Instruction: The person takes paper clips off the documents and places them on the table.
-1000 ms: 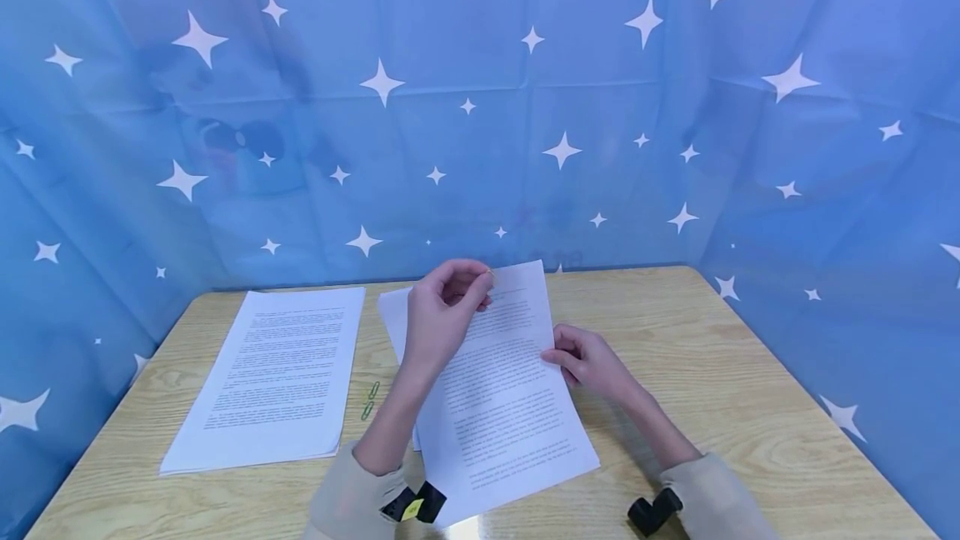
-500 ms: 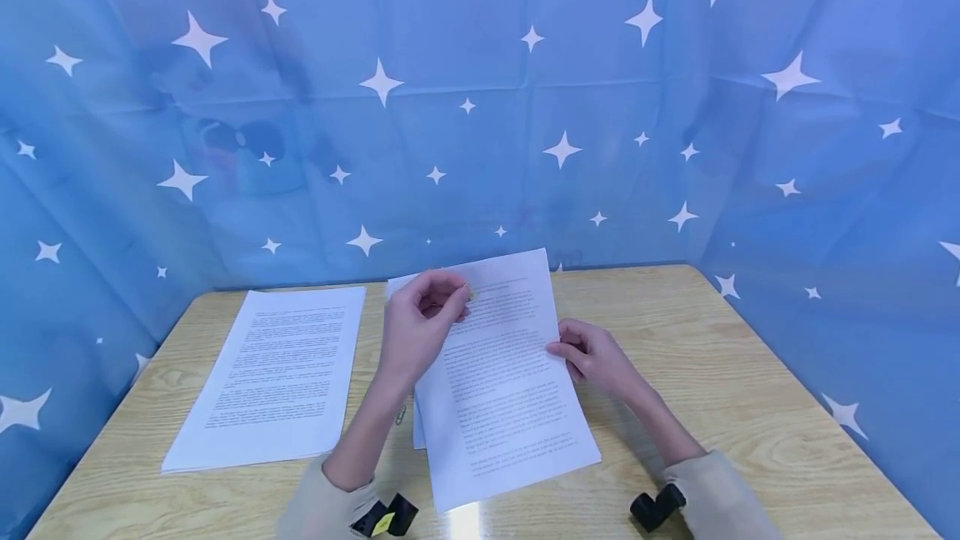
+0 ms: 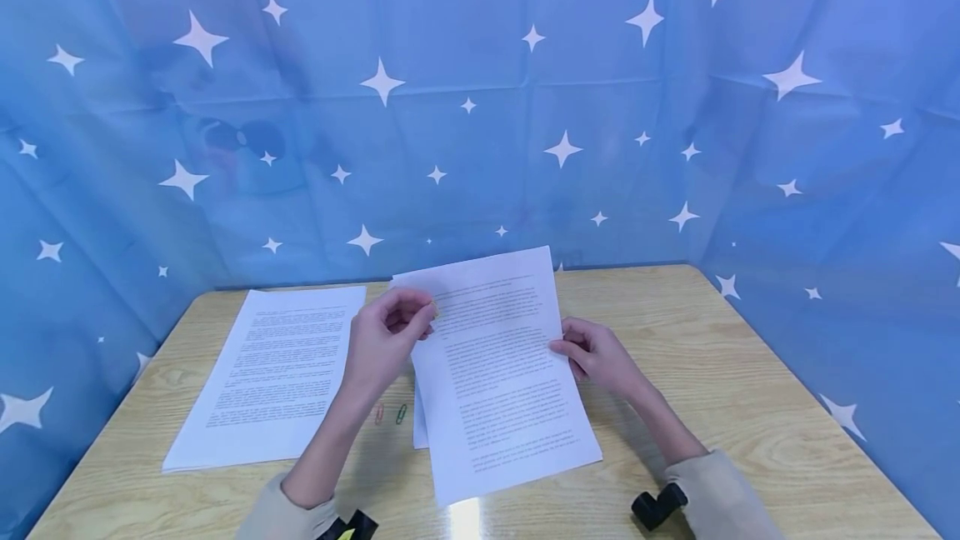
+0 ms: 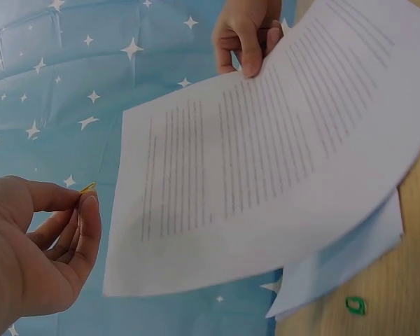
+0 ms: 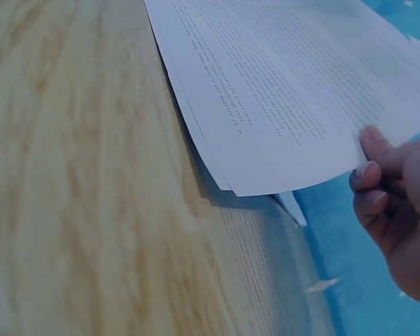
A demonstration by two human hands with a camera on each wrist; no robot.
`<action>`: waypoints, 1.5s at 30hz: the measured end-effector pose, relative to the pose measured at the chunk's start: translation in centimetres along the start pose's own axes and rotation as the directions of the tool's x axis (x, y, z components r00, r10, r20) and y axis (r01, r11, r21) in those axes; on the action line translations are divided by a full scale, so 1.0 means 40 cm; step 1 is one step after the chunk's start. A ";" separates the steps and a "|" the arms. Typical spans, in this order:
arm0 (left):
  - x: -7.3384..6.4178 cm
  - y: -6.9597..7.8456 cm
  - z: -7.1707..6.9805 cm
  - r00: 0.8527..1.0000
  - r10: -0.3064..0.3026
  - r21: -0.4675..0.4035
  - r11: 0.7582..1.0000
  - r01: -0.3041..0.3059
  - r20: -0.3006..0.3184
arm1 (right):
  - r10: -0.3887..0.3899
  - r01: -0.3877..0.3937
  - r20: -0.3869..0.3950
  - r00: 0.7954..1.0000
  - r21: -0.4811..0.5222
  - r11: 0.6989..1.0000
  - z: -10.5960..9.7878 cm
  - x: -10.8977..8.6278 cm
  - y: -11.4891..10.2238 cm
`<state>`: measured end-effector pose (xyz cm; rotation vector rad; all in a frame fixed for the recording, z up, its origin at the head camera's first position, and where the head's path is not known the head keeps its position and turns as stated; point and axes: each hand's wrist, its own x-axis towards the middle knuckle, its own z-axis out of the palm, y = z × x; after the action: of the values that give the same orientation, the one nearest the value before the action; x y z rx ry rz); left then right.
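Observation:
My left hand (image 3: pixel 382 340) pinches a small yellow paper clip (image 4: pixel 88 188) between thumb and fingertips. It is just off the upper left edge of the printed sheets (image 3: pixel 495 365) in the left wrist view. Those sheets are raised and tilted, and the right wrist view shows two slightly offset edges at one corner. With thumb and curled fingers, my right hand (image 3: pixel 598 358) grips their right edge. Beneath them, more white paper (image 3: pixel 420 423) shows at the left. A red paper clip (image 3: pixel 379 412) and a green paper clip (image 3: pixel 401 413) lie on the table between my left forearm and the sheets.
A stack of printed paper (image 3: pixel 277 382) lies at the left of the wooden table (image 3: pixel 720 340). Behind and at both sides hangs a blue curtain (image 3: pixel 480 132) with white stars.
My left hand has moved left and toward me with the yellow paper clip, off the sheets' top. The sheets' top has risen slightly. The red paper clip has come into view.

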<state>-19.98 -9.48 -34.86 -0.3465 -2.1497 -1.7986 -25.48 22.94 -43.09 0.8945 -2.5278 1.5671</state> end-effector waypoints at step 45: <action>-0.067 -0.178 -0.129 0.928 -0.333 0.522 0.828 0.203 0.168 | 0.021 -0.021 -0.007 1.000 -0.030 0.999 -0.002 0.002 0.007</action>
<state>-19.78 -15.78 -41.54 -0.1505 -2.8675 -1.2910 -25.69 23.05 -43.25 0.8607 -2.5571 1.5313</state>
